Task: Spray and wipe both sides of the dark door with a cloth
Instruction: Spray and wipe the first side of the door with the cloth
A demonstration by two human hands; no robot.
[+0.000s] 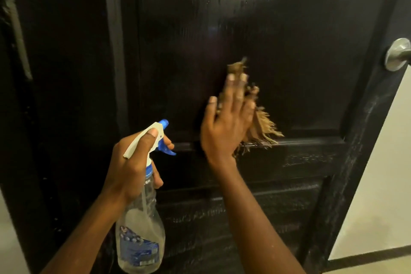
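My right hand (pixel 224 122) presses the cloth (pixel 260 124) flat to the door (pixel 278 29); my left hand (pixel 131 162) grips the bottle (pixel 140 236).

My right arm reaches up, palm to the door, with the fingers straight and slightly spread over the one frayed tan cloth, which sits at the bottom edge of the upper panel, just above the cross rail. My left hand is lower and off the door. It curls round the neck of the one clear bottle, thumb on the white head, a finger by the blue trigger. One knob (pixel 398 53) sits at the door's right edge.
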